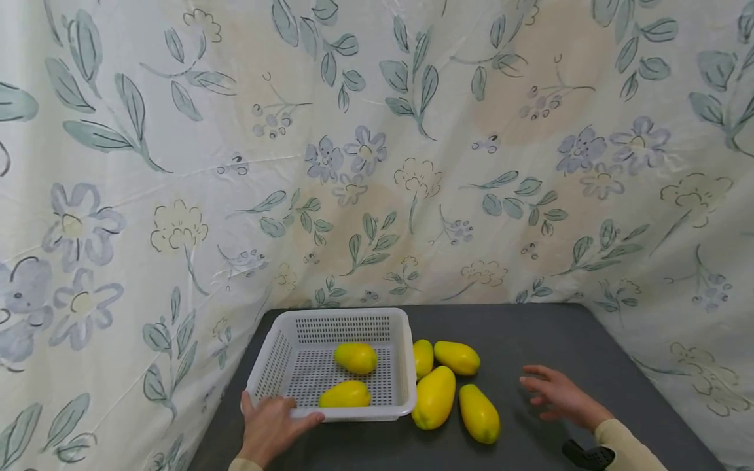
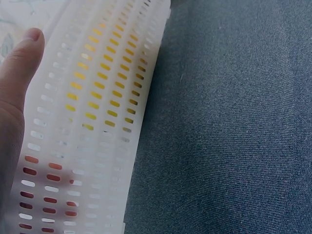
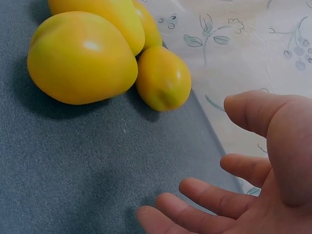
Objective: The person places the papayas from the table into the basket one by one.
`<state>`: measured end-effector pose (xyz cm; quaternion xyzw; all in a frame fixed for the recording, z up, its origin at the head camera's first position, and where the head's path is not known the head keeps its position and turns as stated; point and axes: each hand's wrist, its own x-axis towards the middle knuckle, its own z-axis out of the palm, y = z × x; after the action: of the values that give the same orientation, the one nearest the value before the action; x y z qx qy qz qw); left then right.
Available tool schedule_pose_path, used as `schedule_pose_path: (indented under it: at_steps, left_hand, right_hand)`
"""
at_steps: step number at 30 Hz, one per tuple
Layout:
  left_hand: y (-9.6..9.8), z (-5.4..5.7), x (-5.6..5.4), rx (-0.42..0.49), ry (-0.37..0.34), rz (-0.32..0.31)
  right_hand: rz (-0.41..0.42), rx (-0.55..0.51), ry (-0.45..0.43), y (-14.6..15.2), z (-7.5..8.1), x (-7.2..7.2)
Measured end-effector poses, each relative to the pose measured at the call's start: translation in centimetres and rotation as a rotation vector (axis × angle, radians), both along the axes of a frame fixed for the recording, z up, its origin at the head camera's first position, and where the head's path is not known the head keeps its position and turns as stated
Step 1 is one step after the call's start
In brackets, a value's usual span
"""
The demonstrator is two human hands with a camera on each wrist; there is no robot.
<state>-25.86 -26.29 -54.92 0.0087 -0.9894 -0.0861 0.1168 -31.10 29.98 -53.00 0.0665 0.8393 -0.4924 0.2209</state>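
Observation:
A white perforated plastic basket (image 1: 347, 413) stands on the left of the table. My left hand (image 1: 268, 428) grips its near-left corner, with the thumb along the outside of the rim; in the left wrist view, fingers show through the slots of the basket wall (image 2: 92, 161). Two yellow oval fruits, perhaps papayas, lie inside: a farther fruit (image 1: 356, 358) and a nearer fruit (image 1: 345, 394). My right hand (image 1: 562, 396) holds nothing; its fingers are spread and loosely bent, right of the loose fruits. The nearest of them is a yellow fruit (image 1: 480, 413), large in the right wrist view.
More yellow fruits lie right of the basket: a big fruit (image 1: 434, 398) close to its wall, one behind it (image 1: 423, 358), and a fruit lying sideways (image 1: 457, 358). The dark grey table (image 1: 530, 333) is backed and flanked by a floral cloth (image 1: 377, 261).

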Motion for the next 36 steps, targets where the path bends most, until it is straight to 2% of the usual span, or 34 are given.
schedule_pose_path:
  at_steps: [11, 14, 15, 18, 20, 21, 22, 26, 27, 29, 32, 33, 36]
  left_hand:
    - [0.0, 0.1, -0.1, -0.01, -0.042, 0.02]
    - [0.0, 0.0, -0.2, -0.015, -0.045, 0.022]
    - [0.0, 0.0, -0.2, -0.013, -0.04, 0.022]
    - [-0.1, -0.2, -0.1, -0.008, -0.025, 0.021]
    - [-0.1, -0.3, -0.1, -0.007, -0.018, 0.018]
    - [-0.1, -0.3, -0.1, -0.008, -0.013, 0.015]
    - [-0.1, -0.3, -0.1, -0.007, -0.013, 0.014]
    - [0.0, -0.2, -0.1, 0.0, -0.023, 0.016]
    - [0.0, -0.2, -0.1, 0.001, -0.026, 0.017]
    - [0.0, 0.0, -0.2, 0.002, -0.036, 0.02]
    - [0.1, 0.1, -0.3, -0.003, -0.049, 0.022]
    - [0.2, 0.1, -0.3, -0.004, -0.054, 0.024]
    - [0.2, 0.1, -0.4, -0.01, -0.066, 0.03]
  right_hand:
    - [0.009, 0.028, -0.031, -2.5, -1.1, -0.7]
    - [0.04, 0.022, -0.039, -3.2, -1.7, -1.0]
    - [0.081, 0.02, -0.042, -3.2, -2.0, -1.2]
    - [0.133, -0.003, -0.053, -3.8, -2.7, -1.6]
    - [0.139, -0.008, -0.059, -4.4, -3.0, -1.7]
    - [0.175, -0.007, -0.064, -4.5, -3.5, -2.1]
    - [0.155, -0.013, -0.061, -4.9, -3.5, -2.0]
    - [0.204, -0.005, -0.043, -5.5, -4.5, -2.3]
    - [0.227, 0.006, -0.031, -5.5, -5.1, -2.6]
    - [0.221, 0.023, -0.033, -5.6, -6.1, -3.1]
    - [0.193, 0.006, -0.047, -5.0, -8.9, -4.4]
    - [0.212, 0.008, -0.036, -4.7, -10.0, -5.0]
    - [0.184, -0.067, -0.051, -3.9, -12.8, -6.5]
